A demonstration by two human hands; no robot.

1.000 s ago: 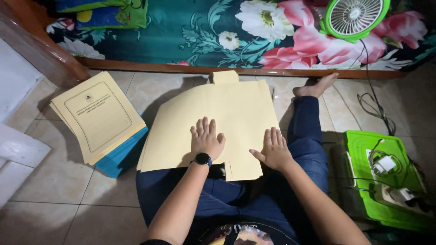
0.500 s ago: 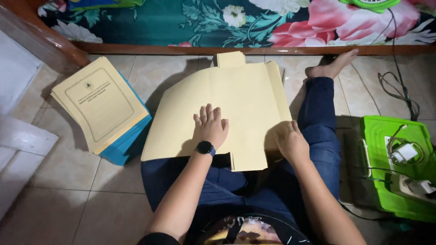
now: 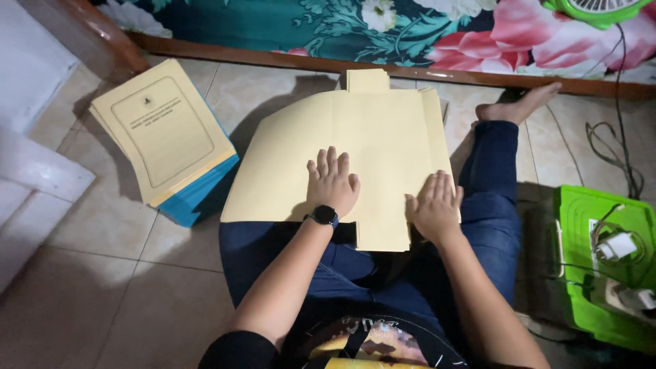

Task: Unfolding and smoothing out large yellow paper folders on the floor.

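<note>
A large yellow cardboard folder sheet [image 3: 369, 137] lies unfolded across my lap and the tiled floor. My left hand [image 3: 333, 181], with a black watch on the wrist, presses flat on its middle, fingers spread. My right hand [image 3: 434, 205] lies flat on the sheet's right flap, which is folded inward along the right edge. Neither hand grips anything. A small tab sticks out at the sheet's far edge.
A stack of yellow and blue folders [image 3: 164, 137] sits on the floor at left. A green plastic box [image 3: 581, 225] with chargers and cables stands at right. My right leg and bare foot [image 3: 519, 106] stretch toward a floral mattress [image 3: 424, 27] on a wooden frame.
My right hand has folded the sheet's right flap inward and now presses on it. The left hand stays flat on the middle. The camera has tilted down slightly.
</note>
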